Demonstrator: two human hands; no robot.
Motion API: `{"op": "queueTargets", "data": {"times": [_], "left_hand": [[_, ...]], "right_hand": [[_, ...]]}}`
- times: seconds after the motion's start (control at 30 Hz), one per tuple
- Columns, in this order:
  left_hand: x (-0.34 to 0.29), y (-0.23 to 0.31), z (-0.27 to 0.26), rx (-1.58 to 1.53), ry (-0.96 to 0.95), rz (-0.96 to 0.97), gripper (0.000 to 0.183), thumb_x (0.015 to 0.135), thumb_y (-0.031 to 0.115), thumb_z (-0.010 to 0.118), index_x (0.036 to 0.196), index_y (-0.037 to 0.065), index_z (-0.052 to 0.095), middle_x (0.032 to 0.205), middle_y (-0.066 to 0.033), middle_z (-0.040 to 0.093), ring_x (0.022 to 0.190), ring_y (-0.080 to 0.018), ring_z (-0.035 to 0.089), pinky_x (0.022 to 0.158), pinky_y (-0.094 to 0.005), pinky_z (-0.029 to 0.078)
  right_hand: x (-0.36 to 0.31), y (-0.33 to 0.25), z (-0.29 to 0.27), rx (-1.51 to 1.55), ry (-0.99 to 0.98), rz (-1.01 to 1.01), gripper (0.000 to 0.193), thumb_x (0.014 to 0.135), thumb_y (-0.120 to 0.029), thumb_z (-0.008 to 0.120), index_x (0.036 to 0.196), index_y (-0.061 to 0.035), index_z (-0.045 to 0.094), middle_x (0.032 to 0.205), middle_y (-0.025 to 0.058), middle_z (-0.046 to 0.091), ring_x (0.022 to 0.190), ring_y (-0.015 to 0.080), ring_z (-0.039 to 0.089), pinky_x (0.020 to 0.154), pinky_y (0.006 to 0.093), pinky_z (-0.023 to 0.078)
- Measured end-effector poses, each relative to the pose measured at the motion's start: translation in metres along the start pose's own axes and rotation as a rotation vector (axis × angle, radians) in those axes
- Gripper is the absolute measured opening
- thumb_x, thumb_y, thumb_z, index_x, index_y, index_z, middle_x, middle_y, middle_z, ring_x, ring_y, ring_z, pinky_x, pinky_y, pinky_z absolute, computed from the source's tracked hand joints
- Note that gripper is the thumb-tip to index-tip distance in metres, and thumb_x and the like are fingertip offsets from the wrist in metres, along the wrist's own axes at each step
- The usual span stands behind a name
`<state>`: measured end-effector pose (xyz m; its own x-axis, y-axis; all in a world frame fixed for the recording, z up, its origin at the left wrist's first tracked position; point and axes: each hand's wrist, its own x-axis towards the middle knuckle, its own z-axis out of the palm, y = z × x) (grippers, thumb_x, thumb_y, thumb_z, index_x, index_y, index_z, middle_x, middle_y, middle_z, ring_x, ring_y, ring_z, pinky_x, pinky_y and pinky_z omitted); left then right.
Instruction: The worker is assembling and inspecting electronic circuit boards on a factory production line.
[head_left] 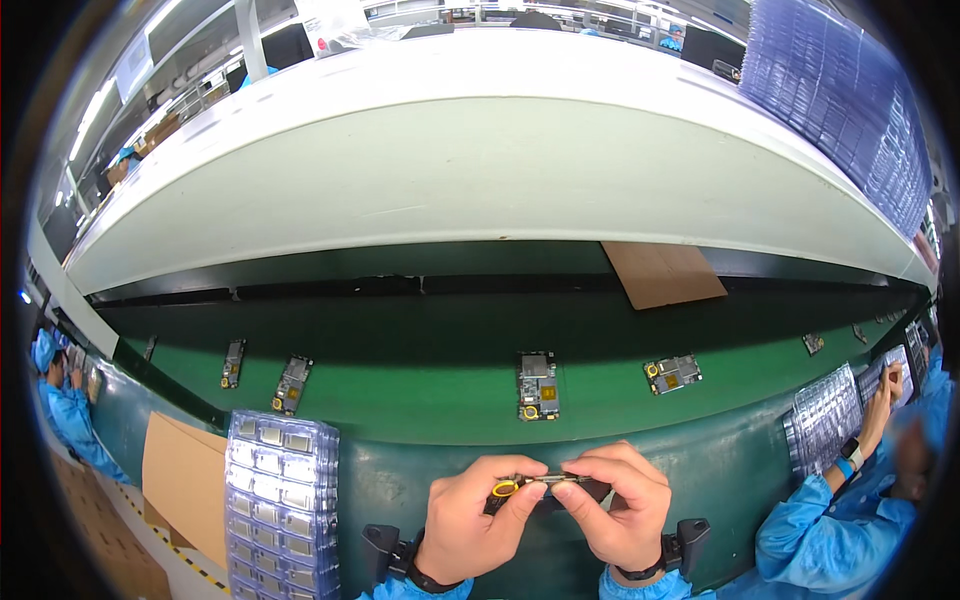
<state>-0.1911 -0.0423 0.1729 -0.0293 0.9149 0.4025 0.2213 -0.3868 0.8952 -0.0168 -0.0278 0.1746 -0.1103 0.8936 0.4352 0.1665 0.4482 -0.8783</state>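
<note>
A small circuit board [505, 489] with a yellow ring at its left end is held nearly edge-on between my two hands. My left hand [462, 525] pinches its left end between thumb and fingers. On the other end, my right hand [627, 510] closes with thumb and fingertips, the thumbs almost meeting. Most of the board is hidden behind the fingers. Beyond my hands, similar circuit boards lie apart on the green surface, the nearest being an upright-lying board [538, 388] and a sideways board [674, 374]. Left of my left hand sits a clear plastic tray [330, 470] holding small metallic rectangular parts.
Brown cardboard [180, 480] lies beside the tray. A pale shelf [500, 165] spans above the green surface, with a cardboard piece [665, 275] under it and stacked clear trays [840, 105] on top. A co-worker [850, 500] handles something at the right; another person [75, 400] sits far left.
</note>
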Motion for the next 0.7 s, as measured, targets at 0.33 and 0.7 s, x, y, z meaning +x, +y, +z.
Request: {"op": "queueTargets", "data": {"times": [0.33,0.7], "left_hand": [[0.005,0.007,-0.008,-0.489,-0.095,-0.276,0.049,0.096,-0.006,0.061,0.143,-0.001,0.045,0.118,-0.0132,0.067,0.108,-0.0140,0.065,0.090,-0.0273,0.054],[0.007,0.004,-0.008,-0.526,-0.128,-0.382,0.054,0.093,-0.009,0.060,0.143,-0.003,0.042,0.119,-0.0163,0.067,0.109,-0.0175,0.067,0.094,-0.0302,0.054]], "right_hand": [[0.003,0.008,-0.014,0.336,-0.087,0.271,0.041,0.087,0.006,0.074,0.127,0.0032,0.064,0.112,0.0110,0.067,0.098,0.0157,0.072,0.081,0.0271,0.060],[0.010,0.007,-0.015,0.338,-0.083,0.339,0.035,0.086,0.006,0.073,0.121,0.0065,0.066,0.102,0.0097,0.071,0.082,0.0106,0.066,0.071,0.0232,0.054]]}}
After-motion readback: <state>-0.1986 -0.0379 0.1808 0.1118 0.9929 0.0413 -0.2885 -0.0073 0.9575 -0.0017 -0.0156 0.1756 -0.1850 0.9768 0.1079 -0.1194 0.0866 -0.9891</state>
